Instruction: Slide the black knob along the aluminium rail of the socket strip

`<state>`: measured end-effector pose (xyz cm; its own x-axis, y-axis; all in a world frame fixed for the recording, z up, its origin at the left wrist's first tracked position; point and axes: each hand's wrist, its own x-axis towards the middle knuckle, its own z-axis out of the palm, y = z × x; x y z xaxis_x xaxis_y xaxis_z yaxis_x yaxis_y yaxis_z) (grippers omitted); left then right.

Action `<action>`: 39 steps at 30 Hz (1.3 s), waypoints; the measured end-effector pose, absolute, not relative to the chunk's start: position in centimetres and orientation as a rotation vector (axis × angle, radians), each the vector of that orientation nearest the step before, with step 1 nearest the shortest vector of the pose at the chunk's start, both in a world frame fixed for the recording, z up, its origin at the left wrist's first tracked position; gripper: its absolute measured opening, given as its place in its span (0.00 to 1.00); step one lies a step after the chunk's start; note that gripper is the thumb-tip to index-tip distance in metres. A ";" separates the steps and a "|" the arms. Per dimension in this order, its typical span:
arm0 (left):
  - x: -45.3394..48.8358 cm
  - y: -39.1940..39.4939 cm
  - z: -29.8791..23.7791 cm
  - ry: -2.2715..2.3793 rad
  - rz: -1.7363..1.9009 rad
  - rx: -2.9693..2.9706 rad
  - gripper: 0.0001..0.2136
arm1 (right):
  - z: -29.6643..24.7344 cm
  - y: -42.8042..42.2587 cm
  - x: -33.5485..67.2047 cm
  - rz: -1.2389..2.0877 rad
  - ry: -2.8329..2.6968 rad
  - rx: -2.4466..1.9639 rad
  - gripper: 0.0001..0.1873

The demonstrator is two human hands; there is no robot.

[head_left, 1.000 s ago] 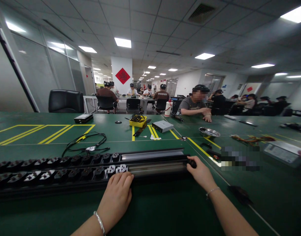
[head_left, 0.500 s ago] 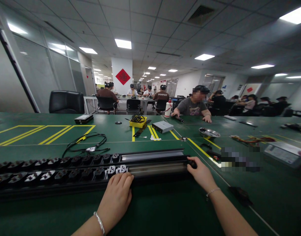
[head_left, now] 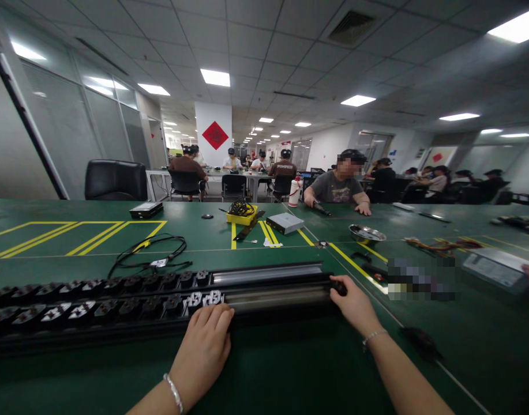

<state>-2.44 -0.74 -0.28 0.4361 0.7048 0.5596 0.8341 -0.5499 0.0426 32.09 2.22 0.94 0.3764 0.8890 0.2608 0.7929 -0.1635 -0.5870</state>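
Observation:
Two long black rails lie side by side across the table, the near rail (head_left: 277,300) and the far rail (head_left: 268,273). Black plugs (head_left: 106,308) with metal pins line the left part of both, while bare channel shows at the right. My left hand (head_left: 206,340) curls its fingers over the front edge of the near rail, just beside the last plugs; its fingertips are partly hidden. At the rail's right end, my right hand (head_left: 357,305) is closed around a small black piece (head_left: 338,286), whose kind I cannot make out.
Behind the rails lie a coiled black cable (head_left: 177,248), a yellow tray (head_left: 242,217) and a silver box (head_left: 285,222). To the right are a metal bowl (head_left: 367,233) and a power supply (head_left: 495,268) with another person's hand beside it. Across the table sits a person (head_left: 340,187).
My hands and the rails have hardly moved. The person across the table has shifted the dark tool in their hand slightly to the right.

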 end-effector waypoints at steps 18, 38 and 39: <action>-2.4 -0.7 -0.3 -1.356 -0.767 -2.470 0.16 | 1.1 2.3 32.3 0.237 -1.452 -1.947 0.16; -2.4 -0.6 -0.5 -1.376 -0.747 -2.473 0.16 | 0.7 2.6 32.5 0.223 -1.414 -1.981 0.17; -2.4 -0.6 -0.6 -1.376 -0.747 -2.472 0.16 | 0.7 2.6 32.5 0.223 -1.413 -1.983 0.17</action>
